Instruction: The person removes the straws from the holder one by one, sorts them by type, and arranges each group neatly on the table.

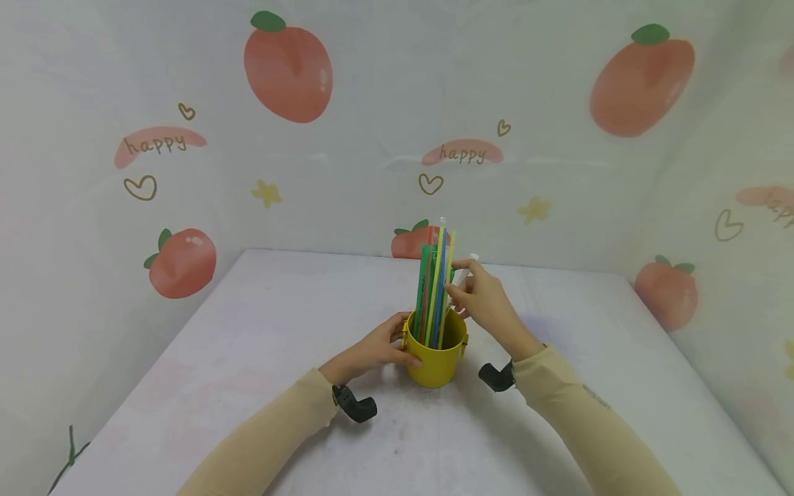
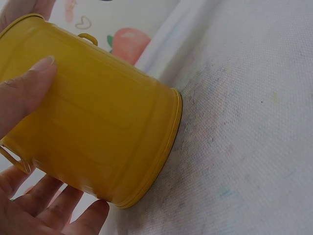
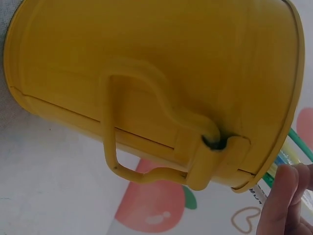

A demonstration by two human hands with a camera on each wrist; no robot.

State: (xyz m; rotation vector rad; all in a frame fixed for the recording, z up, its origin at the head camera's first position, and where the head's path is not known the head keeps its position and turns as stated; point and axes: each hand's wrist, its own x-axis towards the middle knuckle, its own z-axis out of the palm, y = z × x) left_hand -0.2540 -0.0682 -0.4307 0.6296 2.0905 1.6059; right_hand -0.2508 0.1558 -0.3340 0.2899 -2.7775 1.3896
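A yellow metal bucket [image 1: 434,368] with small side handles stands upright on the table. My left hand [image 1: 380,350] grips its left side, with the thumb [image 2: 32,90] on the near wall and the other fingers around the side. A bunch of long thin sticks [image 1: 438,289], green, red, yellow and blue, rises from the bucket. At their right side, above the rim, my right hand [image 1: 486,300] has its thumb and index finger curled at the sticks. A white stick [image 1: 474,257] leans behind that hand, partly hidden. In the right wrist view the fingertips [image 3: 283,183] are beside the sticks.
A pale cloth covers the table [image 1: 248,331]. Behind it hangs a white curtain [image 1: 372,138] printed with fruit, hearts and lettering. Black wrist cameras are strapped below both hands. A dark green thin object [image 1: 71,451] is at the lower left.
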